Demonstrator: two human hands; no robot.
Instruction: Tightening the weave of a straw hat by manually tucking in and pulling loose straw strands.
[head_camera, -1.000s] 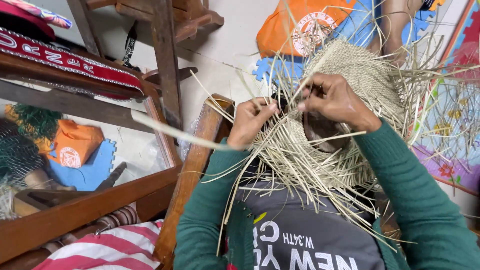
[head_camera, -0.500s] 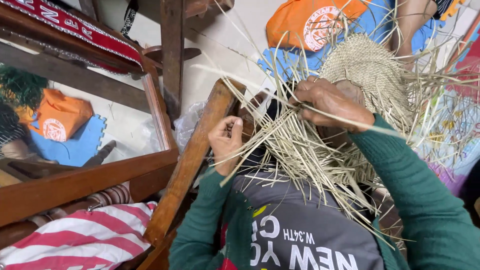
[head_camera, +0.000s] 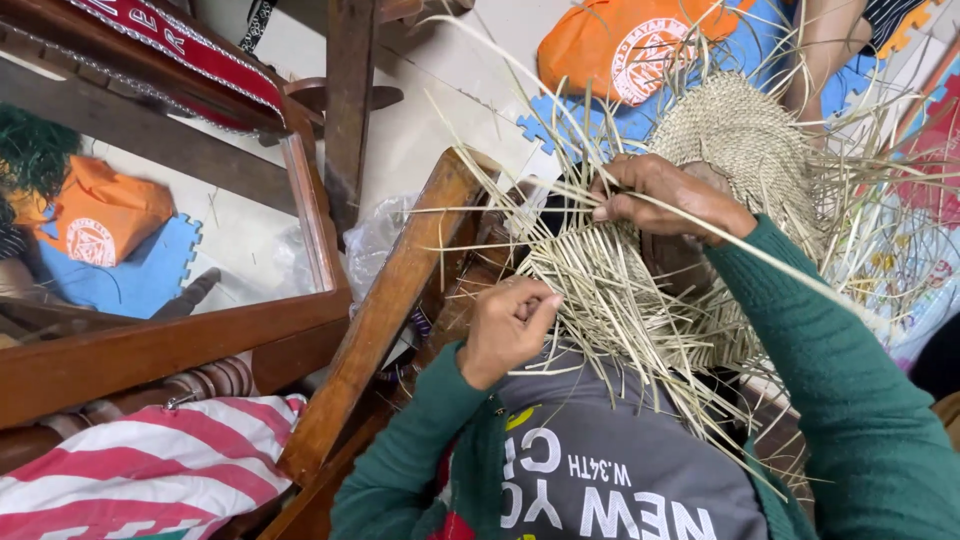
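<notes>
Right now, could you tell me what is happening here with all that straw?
A person in green sleeves is weaving a pale straw piece, its finished round part lying farther from them. The right hand presses on the loose straw strands near the woven edge, while the left hand pinches a few strands lower down. Many strands fan out unwoven. A wooden frame stands to the left, and an orange bag lies on the floor.

Loose straw strands (head_camera: 640, 300) crowd hands; wooden frame (head_camera: 385, 310) apparently blocks left.

Floor (head_camera: 440, 110): orange bag (head_camera: 630, 45), blue foam mat (head_camera: 560, 125).
</notes>
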